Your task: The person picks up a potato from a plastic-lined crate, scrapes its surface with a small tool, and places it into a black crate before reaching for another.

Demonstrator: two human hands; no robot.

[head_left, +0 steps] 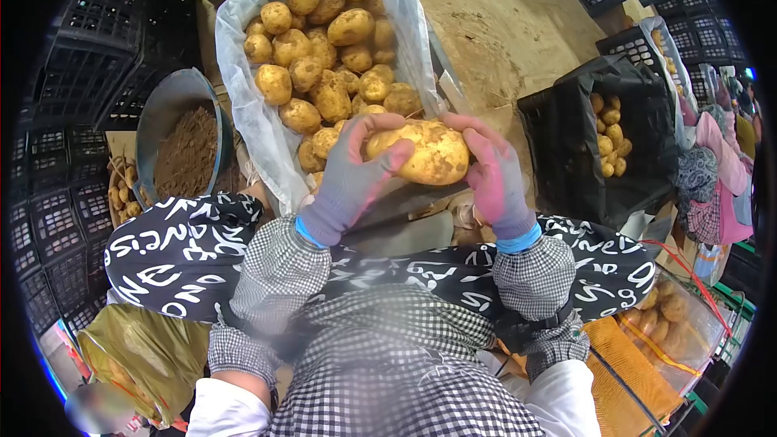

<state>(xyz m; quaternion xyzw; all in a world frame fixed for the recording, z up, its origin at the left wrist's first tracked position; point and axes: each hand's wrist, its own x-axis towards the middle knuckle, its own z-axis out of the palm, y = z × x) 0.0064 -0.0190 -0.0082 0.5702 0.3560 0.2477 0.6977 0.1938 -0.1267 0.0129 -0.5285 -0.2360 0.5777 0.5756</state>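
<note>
Large yellow-skinned potato (425, 154) held between both gloved hands, just at near edge of clear plastic sack of potatoes (243, 105). Left hand (348, 174), grey glove, clasped over potato's left end, thumb laid on top. Right hand (494, 174), pink glove, cupped around right end. Black plastic crate (566, 162) seen right of sack.

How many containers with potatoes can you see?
5: the lined box ahead, a black crate right, a lined crate far right, a clear bag lower right, a basket at left. Others may be hidden.
</note>
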